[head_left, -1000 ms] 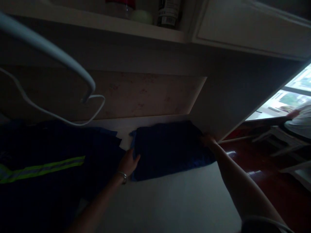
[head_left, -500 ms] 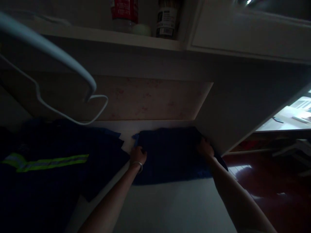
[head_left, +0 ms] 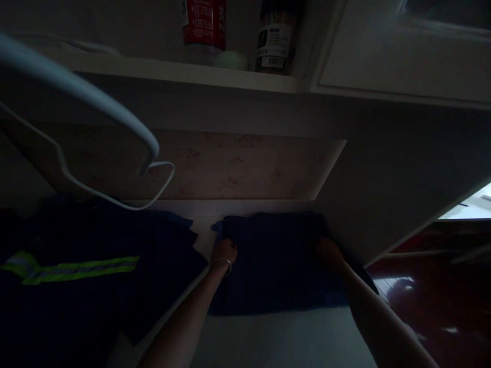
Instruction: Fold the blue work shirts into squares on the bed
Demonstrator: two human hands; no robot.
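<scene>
A folded dark blue garment (head_left: 276, 260) lies on a white surface (head_left: 276, 337) close to the back wall. My left hand (head_left: 223, 251), with a bracelet at the wrist, rests on the garment's left edge near its far corner, fingers curled over the cloth. My right hand (head_left: 327, 249) lies on the garment's right edge beside a white cabinet side; its fingers are lost in the dark. A second dark blue garment with a yellow-green reflective stripe (head_left: 76, 268) is spread at the left.
A white clothes hanger (head_left: 95, 112) hangs close to the camera at upper left. A shelf (head_left: 172, 71) above holds a red-labelled bottle (head_left: 203, 25) and a dark jar (head_left: 276, 41). The white cabinet side (head_left: 383, 204) stands on the right, dark red floor (head_left: 441, 306) beyond it.
Both hands have slid farther back along the folded garment's edges toward the wall. The view has tipped up, showing more of the shelf and less of the bright room at right.
</scene>
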